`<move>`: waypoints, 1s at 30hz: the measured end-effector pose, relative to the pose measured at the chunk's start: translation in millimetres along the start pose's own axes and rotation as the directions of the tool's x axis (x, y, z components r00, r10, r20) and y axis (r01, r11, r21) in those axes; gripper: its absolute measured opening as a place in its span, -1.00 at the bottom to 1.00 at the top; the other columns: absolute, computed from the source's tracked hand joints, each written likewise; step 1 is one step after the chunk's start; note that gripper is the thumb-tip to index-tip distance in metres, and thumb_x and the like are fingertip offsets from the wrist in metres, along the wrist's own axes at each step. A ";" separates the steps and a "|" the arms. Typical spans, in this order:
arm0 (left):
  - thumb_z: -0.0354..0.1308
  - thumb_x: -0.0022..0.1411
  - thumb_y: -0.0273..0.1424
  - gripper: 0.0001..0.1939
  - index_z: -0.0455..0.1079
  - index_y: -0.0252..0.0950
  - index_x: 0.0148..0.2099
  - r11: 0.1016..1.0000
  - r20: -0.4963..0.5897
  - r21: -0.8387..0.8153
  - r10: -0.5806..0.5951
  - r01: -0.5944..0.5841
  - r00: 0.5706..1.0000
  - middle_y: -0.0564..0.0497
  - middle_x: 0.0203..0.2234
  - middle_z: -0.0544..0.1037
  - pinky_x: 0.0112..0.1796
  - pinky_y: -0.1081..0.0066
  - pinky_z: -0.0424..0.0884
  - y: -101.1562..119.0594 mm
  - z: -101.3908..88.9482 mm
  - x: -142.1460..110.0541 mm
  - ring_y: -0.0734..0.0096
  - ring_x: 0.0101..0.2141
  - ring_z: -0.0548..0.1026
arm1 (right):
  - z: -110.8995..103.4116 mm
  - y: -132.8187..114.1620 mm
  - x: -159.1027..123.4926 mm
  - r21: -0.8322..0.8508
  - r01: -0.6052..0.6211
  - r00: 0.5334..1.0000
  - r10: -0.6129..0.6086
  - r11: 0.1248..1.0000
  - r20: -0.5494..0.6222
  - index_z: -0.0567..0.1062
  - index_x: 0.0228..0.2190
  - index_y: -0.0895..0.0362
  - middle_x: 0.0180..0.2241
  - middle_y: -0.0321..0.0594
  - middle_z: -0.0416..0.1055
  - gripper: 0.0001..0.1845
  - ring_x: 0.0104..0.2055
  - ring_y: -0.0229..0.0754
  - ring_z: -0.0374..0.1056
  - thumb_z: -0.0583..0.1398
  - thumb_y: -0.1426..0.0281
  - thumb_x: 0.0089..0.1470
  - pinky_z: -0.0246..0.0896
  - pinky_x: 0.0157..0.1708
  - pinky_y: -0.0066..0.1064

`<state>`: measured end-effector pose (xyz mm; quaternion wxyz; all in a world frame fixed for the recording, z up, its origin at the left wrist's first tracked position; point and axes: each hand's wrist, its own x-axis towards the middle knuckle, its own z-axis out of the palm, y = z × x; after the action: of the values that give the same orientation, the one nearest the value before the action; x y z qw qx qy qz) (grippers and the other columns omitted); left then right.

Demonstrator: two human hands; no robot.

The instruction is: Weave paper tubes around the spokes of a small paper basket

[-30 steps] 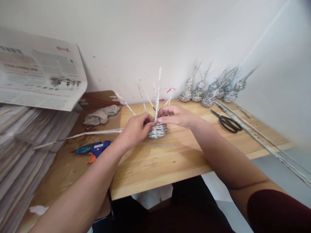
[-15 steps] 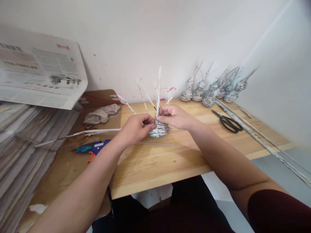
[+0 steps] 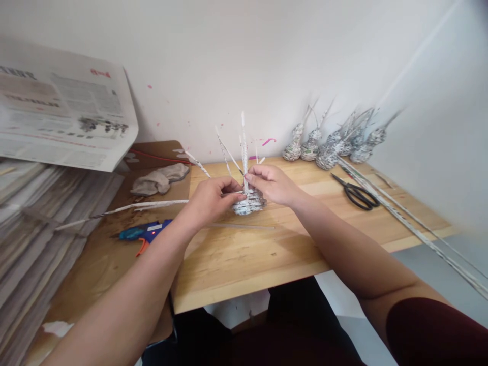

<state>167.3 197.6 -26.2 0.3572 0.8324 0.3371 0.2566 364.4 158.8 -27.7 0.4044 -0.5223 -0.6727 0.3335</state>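
A small round base woven from rolled newspaper (image 3: 249,205) sits on the wooden table, with several paper stakes rising from it. My right hand (image 3: 275,186) pinches one upright paper stake (image 3: 244,147) near its foot, thumb and fingers closed on it. At the base's left edge, my left hand (image 3: 212,199) is closed too, its thumb and fingertips holding a paper tube against the weave. A long paper tube (image 3: 160,205) runs out leftward behind that hand, apparently the same strand. Part of the base is hidden behind my fingers.
A blue glue gun (image 3: 150,232) and grey gloves (image 3: 160,179) lie on the left, beside stacked newspaper (image 3: 46,244). Black-handled scissors (image 3: 358,194) and long paper tubes (image 3: 404,218) lie on the right. Several woven gourd shapes (image 3: 327,153) stand by the wall. A thin stick (image 3: 247,226) lies in front.
The upright stake in my right hand has shifted slightly left and its top sits a little lower. Both hands keep their grip near the base.
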 end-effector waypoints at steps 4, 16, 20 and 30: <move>0.17 0.18 -0.29 -0.80 0.53 -0.29 -0.25 0.999 0.053 -0.033 0.038 -0.036 0.998 0.03 -0.38 0.63 -0.27 0.38 0.34 -0.1 -3.0 0.1 0.36 -0.37 0.49 | 0.1 3.3 2.7 0.081 0.044 0.998 -0.041 0.996 -0.041 0.43 -0.47 0.14 -0.51 -0.30 0.39 -0.67 -0.43 -0.26 0.29 0.13 0.19 0.22 0.17 -0.37 -0.42; 0.19 0.19 -0.33 -0.86 0.51 -0.27 -0.32 0.976 -0.138 0.149 0.181 -0.160 0.974 0.00 -0.38 0.62 -0.16 0.33 0.34 -16.5 -18.9 6.2 0.27 -0.27 0.50 | -16.7 -0.4 5.9 0.276 0.191 0.925 -0.078 0.942 -0.372 0.50 -0.53 0.12 -0.53 -0.31 0.45 -0.81 -0.36 -0.25 0.39 0.30 0.30 0.03 0.30 -0.20 -0.37; 0.18 0.19 -0.32 -0.84 0.51 -0.29 -0.32 0.992 0.007 0.073 0.099 -0.099 0.995 0.01 -0.41 0.62 -0.21 0.35 0.37 -20.5 -17.1 7.0 0.31 -0.34 0.52 | -16.4 1.2 6.8 0.282 0.145 0.930 -0.033 0.948 -0.366 0.54 -0.52 0.13 -0.50 -0.28 0.50 -0.83 -0.36 -0.24 0.41 0.34 0.30 -0.02 0.31 -0.21 -0.37; 0.26 0.12 -0.31 -0.82 0.56 -0.29 -0.25 0.994 0.052 0.028 0.100 -0.102 0.994 -0.01 -0.34 0.65 -0.20 0.35 0.39 -28.0 -12.8 8.5 0.30 -0.30 0.54 | -15.9 3.3 5.2 0.273 0.067 0.959 0.014 0.960 -0.284 0.56 -0.48 0.16 -0.48 -0.28 0.53 -0.83 -0.40 -0.27 0.41 0.37 0.31 -0.07 0.31 -0.27 -0.40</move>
<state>153.6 223.9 -38.2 0.3397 0.8599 0.2893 0.2479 379.3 165.1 -22.4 0.5708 -0.4929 -0.5608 0.3416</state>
